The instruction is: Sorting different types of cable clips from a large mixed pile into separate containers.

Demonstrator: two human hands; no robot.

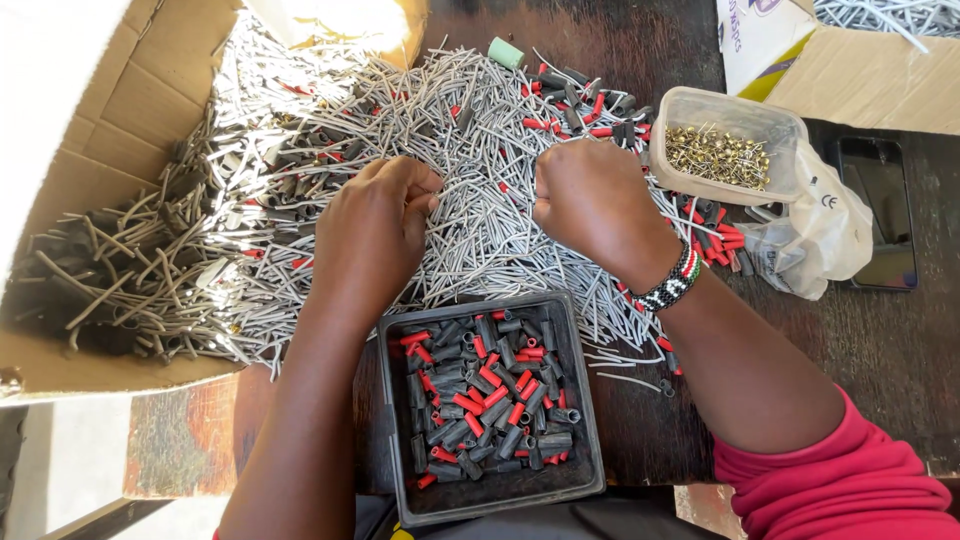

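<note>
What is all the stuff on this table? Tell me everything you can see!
Wires: too many to count, grey, heaped across the table and spilling from the big box.
Big box: one, brown cardboard, left, lying open.
Tray: one, black, near edge, between the arms.
Sleeves: many, red and dark grey, in the tray; more lie loose at the top right of the heap.
Tub: one, clear plastic, right, holding small brass pins.
Bag: one, clear, beside the tub.
Phone: one, black, far right.
Small box: one, cardboard, top right.
Table: one, dark wood.
Bracelet: one, beaded, right wrist.
Left hand: over the wires, fingers curled.
Right hand: over the wires, closed.
</note>
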